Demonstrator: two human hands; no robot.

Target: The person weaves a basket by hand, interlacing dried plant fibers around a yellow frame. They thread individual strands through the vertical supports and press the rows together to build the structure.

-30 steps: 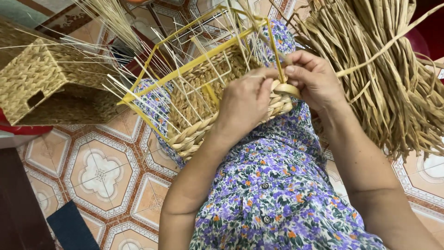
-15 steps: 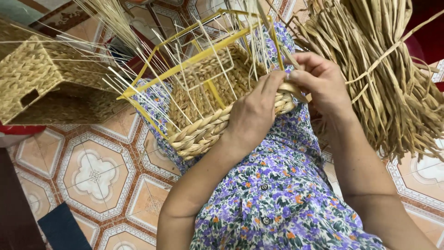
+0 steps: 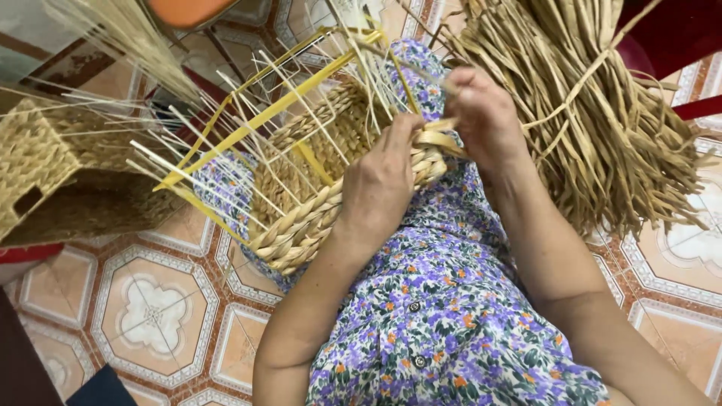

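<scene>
A half-woven basket [image 3: 301, 218] lies on my lap, its yellow wire frame [image 3: 259, 116] and white upright ribs sticking out past the woven straw rows. My left hand [image 3: 380, 184] presses against the basket's woven edge, fingers curled over the rim. My right hand [image 3: 485, 113] is just above and to the right, pinching a flat straw strand [image 3: 436, 135] that bends over the rim between the ribs. My flowered dress [image 3: 444, 316] fills the lower middle.
A big bundle of loose dried straw [image 3: 602, 113] lies to the right. A finished woven box [image 3: 45, 173] sits at the left on the patterned tile floor [image 3: 150, 316]. An orange object [image 3: 188, 11] is at the top.
My right hand has lifted and pulled the strand up over the rim. My left hand slid along the woven edge, and the basket has tilted slightly.
</scene>
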